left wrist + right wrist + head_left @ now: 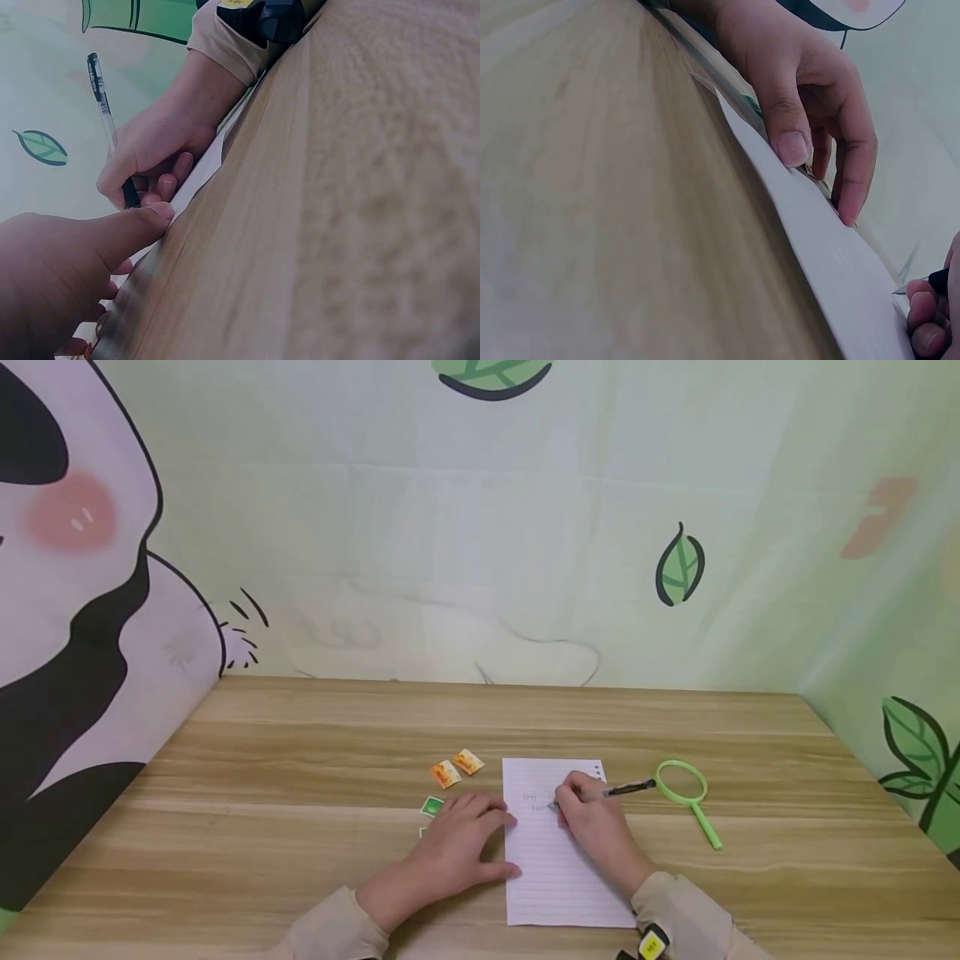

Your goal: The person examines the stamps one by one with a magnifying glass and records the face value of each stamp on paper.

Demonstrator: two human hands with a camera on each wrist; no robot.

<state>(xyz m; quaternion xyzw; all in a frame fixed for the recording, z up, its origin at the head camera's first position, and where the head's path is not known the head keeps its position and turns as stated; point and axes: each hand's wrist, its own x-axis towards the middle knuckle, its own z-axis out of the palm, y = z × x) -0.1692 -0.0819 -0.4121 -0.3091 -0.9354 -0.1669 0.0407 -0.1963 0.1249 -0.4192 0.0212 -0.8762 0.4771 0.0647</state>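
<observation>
A lined sheet of paper (pixel 562 885) lies on the wooden table, with a few faint handwritten marks (pixel 530 797) near its top. My right hand (pixel 602 831) rests on the sheet and grips a pen (pixel 630 788) with a clear barrel and black grip, its tip at the paper beside the marks. The left hand (pixel 459 850) is spread at the sheet's left edge, thumb and fingertips touching it. In the right wrist view, that thumb (pixel 789 135) presses on the edge of the paper. Part of the sheet is hidden under my right hand.
A green magnifying glass (pixel 705 824) lies right of the paper. Two small orange-and-white pieces (pixel 446 774) lie beyond my left hand. A green-and-white piece (pixel 431 807) and another, mostly hidden, sit beside that hand. A printed cloth backdrop (pixel 480 543) stands behind the table.
</observation>
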